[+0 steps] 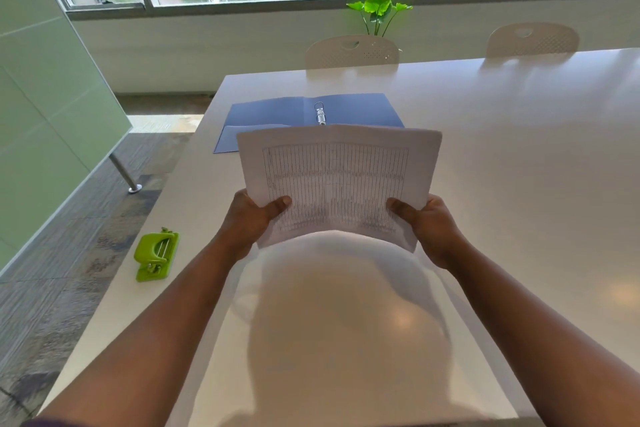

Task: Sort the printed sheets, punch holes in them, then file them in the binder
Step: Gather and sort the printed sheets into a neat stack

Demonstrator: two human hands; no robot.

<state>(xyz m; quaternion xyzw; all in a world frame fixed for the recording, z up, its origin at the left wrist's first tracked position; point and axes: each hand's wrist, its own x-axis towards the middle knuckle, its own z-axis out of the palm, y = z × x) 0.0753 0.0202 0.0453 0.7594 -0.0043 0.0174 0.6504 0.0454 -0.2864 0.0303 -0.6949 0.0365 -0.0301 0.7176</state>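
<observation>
Pinching the stack of printed sheets (334, 184) by its two near corners, the left hand (251, 218) and right hand (433, 225) hold it lifted off the white table (519, 149), thumbs on the printed face and the other fingers hidden behind. The stack bows, its near edge arched upward between the hands, its long axis running left to right. The top sheet carries a dense ruled table; its print is too small and blurred to read, and no brand or label shows anywhere.

Sorting looks like the step in hand, with punching and filing not yet done. The green hole punch (156, 255) lies on the table's left edge, down and to the left of the sheets, plainly nearer the left hand; the sheets would have to travel that way. The blue ring binder (270, 111) lies open flat just beyond the stack's far edge, its metal rings (320, 113) roughly on the midline between both hands.
</observation>
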